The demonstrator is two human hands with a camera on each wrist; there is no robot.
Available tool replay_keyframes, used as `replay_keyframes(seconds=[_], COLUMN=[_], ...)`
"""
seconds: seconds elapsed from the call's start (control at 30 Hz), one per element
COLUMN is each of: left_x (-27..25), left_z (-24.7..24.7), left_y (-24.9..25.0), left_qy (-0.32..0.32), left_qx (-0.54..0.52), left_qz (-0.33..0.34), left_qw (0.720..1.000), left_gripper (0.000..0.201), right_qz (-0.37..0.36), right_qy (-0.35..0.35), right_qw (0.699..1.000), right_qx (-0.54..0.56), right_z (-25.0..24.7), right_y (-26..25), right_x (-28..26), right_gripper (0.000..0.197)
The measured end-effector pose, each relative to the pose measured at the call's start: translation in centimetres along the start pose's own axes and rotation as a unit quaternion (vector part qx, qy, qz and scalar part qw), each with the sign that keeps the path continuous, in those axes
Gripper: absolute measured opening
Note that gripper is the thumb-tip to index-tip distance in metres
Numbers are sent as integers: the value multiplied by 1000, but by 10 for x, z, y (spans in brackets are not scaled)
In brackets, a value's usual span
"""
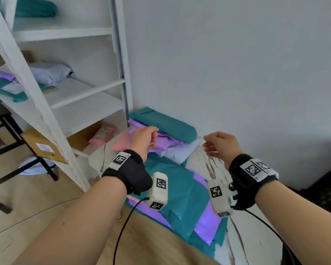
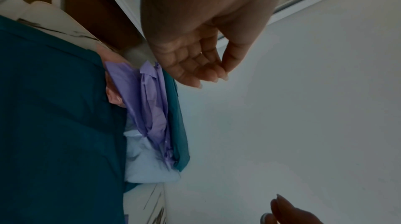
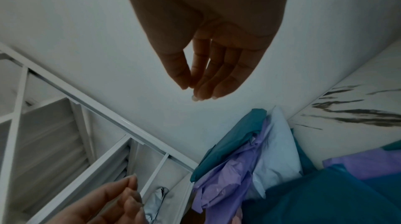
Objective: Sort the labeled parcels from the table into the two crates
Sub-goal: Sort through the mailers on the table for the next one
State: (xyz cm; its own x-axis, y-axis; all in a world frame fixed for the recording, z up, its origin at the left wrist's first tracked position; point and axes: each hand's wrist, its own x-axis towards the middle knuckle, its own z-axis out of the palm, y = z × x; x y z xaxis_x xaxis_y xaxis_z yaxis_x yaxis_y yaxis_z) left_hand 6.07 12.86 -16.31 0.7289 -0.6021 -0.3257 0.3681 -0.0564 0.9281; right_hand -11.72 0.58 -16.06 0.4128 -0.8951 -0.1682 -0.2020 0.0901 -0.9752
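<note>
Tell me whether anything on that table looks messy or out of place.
The parcels lie in a loose overlapping heap on the marble table, not in rows. The purple parcel by the wall is crumpled. Both the left hand and right hand hover empty. No spill or tear shows.

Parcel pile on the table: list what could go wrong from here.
1. Both the left hand and right hand hover empty over overlapping bags; a grip on the crumpled purple parcel may drag the teal parcel lying on it.
2. Near teal parcels overhang the table edge and may slide off.
</note>
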Motion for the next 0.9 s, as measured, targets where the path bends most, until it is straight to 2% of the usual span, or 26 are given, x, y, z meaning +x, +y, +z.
replay_keyframes(seconds=[0.27, 0.5, 0.67, 0.73, 0.8, 0.87, 0.9], left_x=[60, 137, 181, 194, 203, 212, 217], left_z=[-12, -1, 4, 3, 2, 0, 0], left_y=[13, 29, 28, 25, 21, 18, 16], left_qy=[41, 58, 79, 83, 80, 76, 74], left_qx=[22, 38, -3, -15, -21, -26, -27], left_qz=[5, -19, -51, -64, -77, -87, -91], left_qw=[999, 997, 996, 994, 994, 993, 993], left_gripper=[13, 13, 27, 30, 30, 29, 29], right_qz=[4, 4, 30, 18, -4, -20, -26], right_qy=[-10, -16, -17, -15, -41, -118, -161], right_qw=[1000, 999, 999, 997, 991, 973, 955], right_qx=[-1, -39, -40, -73, -126, -197, -250], right_z=[37, 74, 100, 108, 116, 123, 126], right_y=[0, 2, 5, 9, 14, 18, 20], right_x=[66, 155, 206, 220, 228, 229, 228], right_gripper=[13, 14, 18, 19, 19, 18, 29])
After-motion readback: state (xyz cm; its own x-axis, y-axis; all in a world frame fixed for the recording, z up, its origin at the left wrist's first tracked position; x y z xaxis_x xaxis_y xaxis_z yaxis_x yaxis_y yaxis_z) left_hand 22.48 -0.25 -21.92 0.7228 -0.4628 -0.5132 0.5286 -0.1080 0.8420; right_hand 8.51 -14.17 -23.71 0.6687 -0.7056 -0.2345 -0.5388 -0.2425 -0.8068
